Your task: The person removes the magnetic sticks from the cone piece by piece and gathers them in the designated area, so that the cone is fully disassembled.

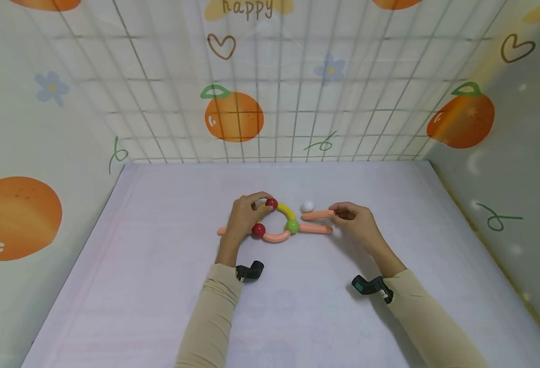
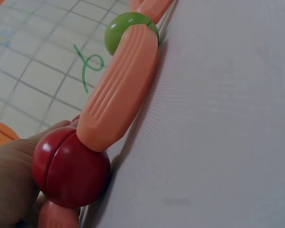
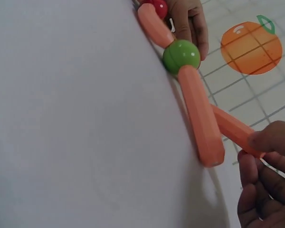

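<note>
A ring of toy balls and curved rods lies on the table. My left hand (image 1: 242,217) pinches the red ball (image 1: 272,204) at its far side, next to a yellow curved rod (image 1: 286,210). A second red ball (image 1: 258,230) (image 2: 71,166), a salmon curved rod (image 1: 276,237) (image 2: 118,88) and a green ball (image 1: 292,226) (image 3: 181,56) form the near side. From the green ball a straight salmon rod (image 1: 315,229) (image 3: 201,116) points right. Thumb and fingers of my right hand (image 1: 357,220) (image 3: 270,175) pinch another straight salmon rod (image 1: 318,215) by its right end, just beyond that one.
A white ball (image 1: 307,206) lies behind the held rod. Another salmon rod (image 1: 221,231) sticks out left, partly hidden by my left hand. Printed curtains (image 1: 168,102) surround the pale table (image 1: 297,317) at the back and sides.
</note>
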Available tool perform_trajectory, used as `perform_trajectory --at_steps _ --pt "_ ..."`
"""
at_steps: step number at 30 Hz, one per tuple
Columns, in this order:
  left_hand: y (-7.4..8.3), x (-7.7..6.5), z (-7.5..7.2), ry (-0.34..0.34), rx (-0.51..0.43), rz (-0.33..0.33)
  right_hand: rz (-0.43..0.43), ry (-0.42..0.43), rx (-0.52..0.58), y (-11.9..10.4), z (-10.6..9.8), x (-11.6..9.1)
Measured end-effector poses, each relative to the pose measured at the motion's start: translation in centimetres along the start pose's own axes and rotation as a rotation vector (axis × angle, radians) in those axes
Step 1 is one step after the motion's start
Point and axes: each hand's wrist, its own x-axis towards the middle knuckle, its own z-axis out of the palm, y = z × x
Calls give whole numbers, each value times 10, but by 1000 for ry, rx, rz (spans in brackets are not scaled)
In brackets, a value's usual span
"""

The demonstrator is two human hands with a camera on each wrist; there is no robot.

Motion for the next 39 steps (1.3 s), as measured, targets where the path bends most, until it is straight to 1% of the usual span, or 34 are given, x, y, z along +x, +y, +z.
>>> perform_trajectory --at_steps 3,9,15,18,19,21,24,26,27,29,33,35,39 --pt "-1 0 1 -1 4 -7 -28 12 -72 3 -1 0" --pt "0 0 2 7 5 1 -124 34 -224 12 -1 3" --pt "0 -2 1 19 -5 12 -163 1 -275 20 1 6" --pt "3 -2 -1 33 6 44 -188 -6 -286 20 2 7" --pt "4 -2 -2 37 17 66 -200 2 -297 19 2 6" --pt "8 -2 -4 43 37 124 -221 18 -311 15 1 4" --pt "15 -4 -7 46 34 223 -257 47 -336 7 0 -1" --pt "20 -6 -5 39 31 282 -285 52 -338 3 -1 -6" --pt "21 -8 -3 34 22 299 -303 48 -337 2 -1 -8" --pt "24 -14 2 15 11 313 -340 35 -342 -1 0 -12" --pt "26 -24 15 -47 25 304 -400 9 -355 -2 1 -18" --pt "27 -28 20 -61 61 311 -425 0 -371 -1 2 -19" --pt "30 -34 24 -51 184 358 -452 -17 -420 3 4 -21"
